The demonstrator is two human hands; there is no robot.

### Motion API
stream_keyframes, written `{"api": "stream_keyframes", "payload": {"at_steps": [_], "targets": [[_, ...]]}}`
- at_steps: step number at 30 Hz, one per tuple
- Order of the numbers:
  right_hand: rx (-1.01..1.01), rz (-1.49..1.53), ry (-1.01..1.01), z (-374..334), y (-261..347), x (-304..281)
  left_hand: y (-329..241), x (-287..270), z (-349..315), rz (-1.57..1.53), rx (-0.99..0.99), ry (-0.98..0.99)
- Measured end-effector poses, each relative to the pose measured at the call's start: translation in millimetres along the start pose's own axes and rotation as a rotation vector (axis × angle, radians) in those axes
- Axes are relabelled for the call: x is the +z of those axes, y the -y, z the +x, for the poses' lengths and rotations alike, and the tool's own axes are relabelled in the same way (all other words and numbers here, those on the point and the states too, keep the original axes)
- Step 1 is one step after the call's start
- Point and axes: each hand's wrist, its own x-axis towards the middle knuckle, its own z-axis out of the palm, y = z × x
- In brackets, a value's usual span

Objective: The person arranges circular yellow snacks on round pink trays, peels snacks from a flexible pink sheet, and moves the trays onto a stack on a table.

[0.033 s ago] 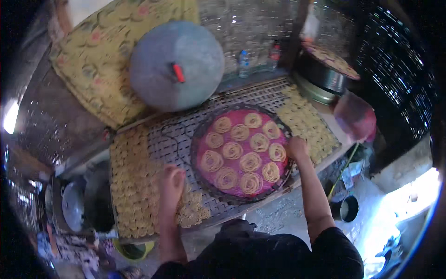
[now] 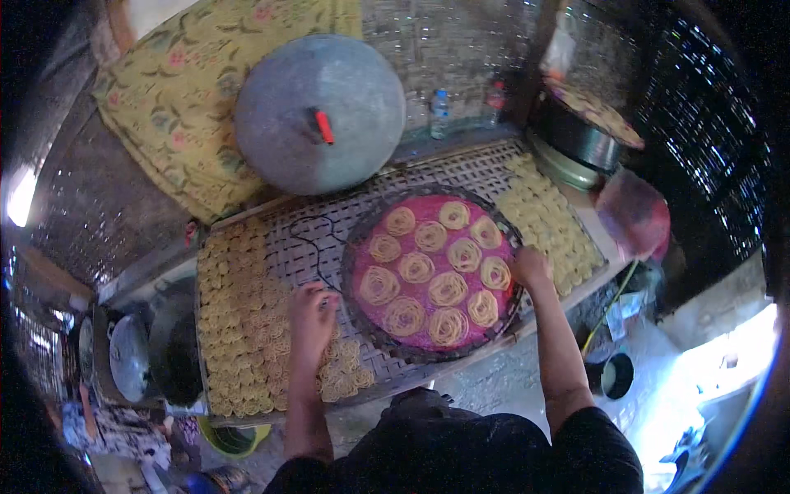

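A round tray with a dark rim and a pink lining (image 2: 428, 276) rests on the woven slatted rack, bearing several pale noodle nests (image 2: 448, 289). My right hand (image 2: 532, 267) is closed on the tray's right rim. Left of the tray, my left hand (image 2: 311, 319) hovers over the rack with loosely curled fingers and a gap at the tips; nothing shows in it. Rows of noodle nests (image 2: 234, 329) cover the rack's left part, some beside my left wrist. More nests (image 2: 551, 214) lie on the right part. A thin dark cord (image 2: 309, 239) lies on bare slats.
A large grey domed lid (image 2: 321, 107) with a red handle stands behind the rack, against a yellow floral cloth (image 2: 181, 115). Two bottles (image 2: 439, 114) stand along the back wall. At the right are a dark pot (image 2: 576, 132) and a reddish cloth (image 2: 634, 214). A bucket (image 2: 613, 375) sits below.
My left hand has shifted slightly, its fingers turning toward the tray and parting. The whole view has moved a little. My right hand stays at the tray's rim.
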Motion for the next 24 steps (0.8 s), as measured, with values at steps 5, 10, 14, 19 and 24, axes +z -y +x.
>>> {"api": "stream_keyframes", "payload": {"at_steps": [5,10,14,19,24], "targets": [[-0.059,0.293,-0.091,8,-6,19,12,46,44,0.083,0.013,-0.017],[-0.057,0.497,-0.016,13,-24,31,1,68,76,0.351,-0.044,0.033],[-0.122,0.639,-0.045,9,-26,34,-6,73,88,0.491,-0.117,0.141],[-0.146,0.640,0.025,-1,-17,15,6,83,102,0.461,-0.011,0.021],[-0.075,0.576,0.007,-22,8,-29,-4,84,116,0.453,0.022,0.108]]}}
